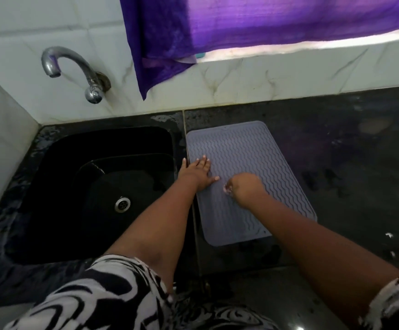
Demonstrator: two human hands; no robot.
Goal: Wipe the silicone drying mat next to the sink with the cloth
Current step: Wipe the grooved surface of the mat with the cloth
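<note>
The silicone drying mat [248, 177], grey with a wavy ribbed surface, is laid flat on the dark countertop [336, 144], just to the right of the black sink [103, 186]. The left hand [197, 173] is pressed palm-down on the mat's left edge, fingers spread flat and nothing gripped; its thumb side reaches over the seam between the mat and the sink rim. The right hand [246, 186] is placed just to the right of the left hand, nearly touching its fingertips, and is curled into a loose fist on the mat's middle. A small pale scrap is seen at the left side of that fist, under the knuckles; it may be the cloth [228, 188], but so little of it is shown that this cannot be told for certain. Most of the mat's ribbed area is left uncovered beyond and to the right of the right hand, while its near part is crossed by the right forearm.

Beyond the left hand and to its left, a curved metal tap [74, 70] is fixed to the white tiled wall, above the sink's far rim. The metal drain [122, 204] is seen in the sink, left of the left forearm. A purple curtain [217, 27] is hung above the wall, beyond both hands. A black-and-white patterned garment [93, 294] is worn by the person.
</note>
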